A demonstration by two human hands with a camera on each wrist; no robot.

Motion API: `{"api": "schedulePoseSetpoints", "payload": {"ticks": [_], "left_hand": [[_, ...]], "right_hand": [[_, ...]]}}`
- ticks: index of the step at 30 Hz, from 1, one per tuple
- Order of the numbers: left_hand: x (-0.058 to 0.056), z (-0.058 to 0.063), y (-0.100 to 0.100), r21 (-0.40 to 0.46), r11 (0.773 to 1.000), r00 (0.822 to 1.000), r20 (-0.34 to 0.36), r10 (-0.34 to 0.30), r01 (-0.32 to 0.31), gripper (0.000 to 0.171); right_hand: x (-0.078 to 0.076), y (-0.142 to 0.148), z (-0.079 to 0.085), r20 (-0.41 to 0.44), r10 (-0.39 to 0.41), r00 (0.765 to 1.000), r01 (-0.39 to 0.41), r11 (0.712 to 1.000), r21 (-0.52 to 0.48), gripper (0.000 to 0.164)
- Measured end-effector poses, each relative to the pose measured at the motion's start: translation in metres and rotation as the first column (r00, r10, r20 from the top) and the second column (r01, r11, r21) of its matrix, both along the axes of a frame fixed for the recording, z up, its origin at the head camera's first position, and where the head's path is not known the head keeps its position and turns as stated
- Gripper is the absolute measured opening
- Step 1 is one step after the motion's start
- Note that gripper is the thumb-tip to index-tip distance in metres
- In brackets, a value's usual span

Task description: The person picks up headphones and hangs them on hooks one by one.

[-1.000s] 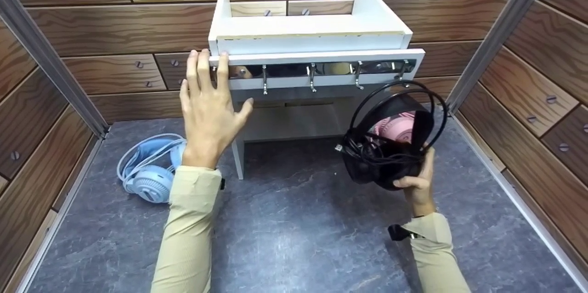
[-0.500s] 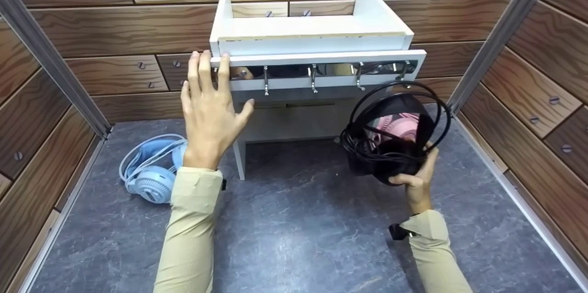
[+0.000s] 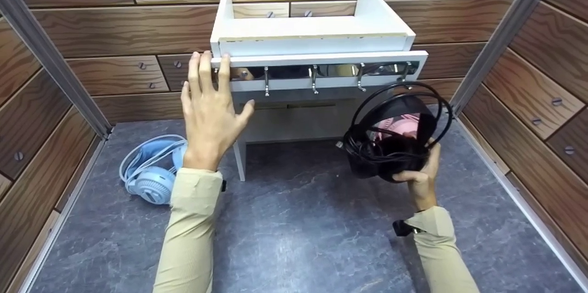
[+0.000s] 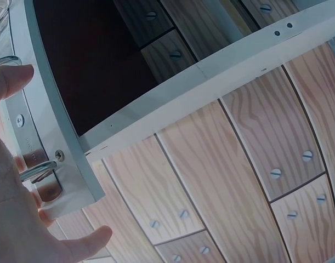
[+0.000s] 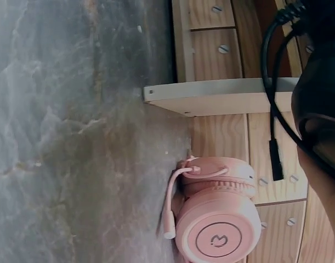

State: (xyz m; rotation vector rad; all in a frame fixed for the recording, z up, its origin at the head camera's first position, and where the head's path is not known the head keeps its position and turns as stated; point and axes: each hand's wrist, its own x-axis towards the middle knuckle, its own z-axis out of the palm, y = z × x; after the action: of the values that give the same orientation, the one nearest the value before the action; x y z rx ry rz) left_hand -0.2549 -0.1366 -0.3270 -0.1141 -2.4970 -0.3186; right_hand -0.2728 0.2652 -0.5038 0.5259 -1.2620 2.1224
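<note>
Light-blue plastic over-ear headset (image 3: 154, 187) sat far left on the grey marbled worktop (image 3: 285, 238), partly hidden by the pale yellow left sleeve (image 3: 190, 224). Left hand (image 3: 206, 114) lay at the left end of a white rail with a mirrored metal strip (image 3: 291, 72) and curved chrome hooks (image 3: 314, 79); fingers straight and spread, thumb out, no pinch that I could see. Rail ran across the front of a white board shelf unit (image 3: 294, 26). Black over-ear headset with double-wire headband (image 3: 367, 166) was in the right hand (image 3: 425, 176), off the worktop, just below the rail's right end; couldn't tell if the band touched the rightmost hook. Right thumb was on the near side of an earcup, other fingers mostly hidden, pinching that cup. Handling guess: light, springy band, soft strap, smooth cups that could slip; coiled black cable (image 3: 374, 153) floppy, snag risk. Best hold: cup bodies, or the wires near them, never the cable. Pink plastic headset (image 5: 216, 230) sat behind, near the unit's white side panel (image 5: 222, 103).
</note>
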Motion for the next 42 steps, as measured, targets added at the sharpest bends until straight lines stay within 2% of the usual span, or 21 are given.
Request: {"api": "schedulePoseSetpoints", "payload": {"ticks": [3, 7, 11, 16, 19, 25, 31, 42], "left_hand": [[0.001, -0.001, 0.000, 0.006, 1.000, 1.000, 0.003, -0.001, 0.001, 0.093], [0.001, -0.001, -0.001, 0.007, 1.000, 1.000, -0.002, 0.000, 0.000, 0.093], [0.000, -0.001, -0.001, 0.006, 1.000, 1.000, -0.017, -0.004, 0.004, 0.093], [0.000, -0.001, -0.002, 0.007, 1.000, 1.000, -0.028, -0.005, 0.005, 0.092], [0.000, 0.000, -0.001, 0.002, 1.000, 1.000, -0.025, -0.006, 0.006, 0.092], [-0.001, -0.001, 0.000, -0.002, 1.000, 1.000, -0.010, -0.009, 0.009, 0.092], [0.000, -0.001, -0.001, 0.000, 1.000, 1.000, -0.018, -0.001, 0.001, 0.093], [0.000, -0.001, -0.001, -0.010, 1.000, 1.000, -0.022, 0.000, 0.000, 0.092]], "right_hand": [[0.003, -0.001, 0.003, 0.016, -0.005, 1.000, 0.005, 1.000, -0.017, 0.094], [0.008, -0.004, 0.006, 0.080, -0.016, 0.997, 0.021, 0.998, -0.055, 0.090], [0.011, -0.004, 0.008, 0.119, -0.022, 0.993, 0.029, 0.998, -0.051, 0.096], [0.009, 0.000, 0.010, 0.119, -0.027, 0.993, 0.022, 0.999, 0.043, 0.104], [0.008, 0.003, 0.010, 0.105, -0.021, 0.994, 0.014, 0.998, 0.061, 0.104], [0.008, 0.005, 0.009, 0.120, -0.032, 0.992, 0.025, 0.998, 0.064, 0.103], [0.008, 0.004, 0.008, 0.115, 0.018, 0.993, -0.023, 0.999, 0.044, 0.100], [0.011, 0.004, 0.003, 0.117, 0.062, 0.991, -0.062, 0.998, -0.007, 0.094]]}}
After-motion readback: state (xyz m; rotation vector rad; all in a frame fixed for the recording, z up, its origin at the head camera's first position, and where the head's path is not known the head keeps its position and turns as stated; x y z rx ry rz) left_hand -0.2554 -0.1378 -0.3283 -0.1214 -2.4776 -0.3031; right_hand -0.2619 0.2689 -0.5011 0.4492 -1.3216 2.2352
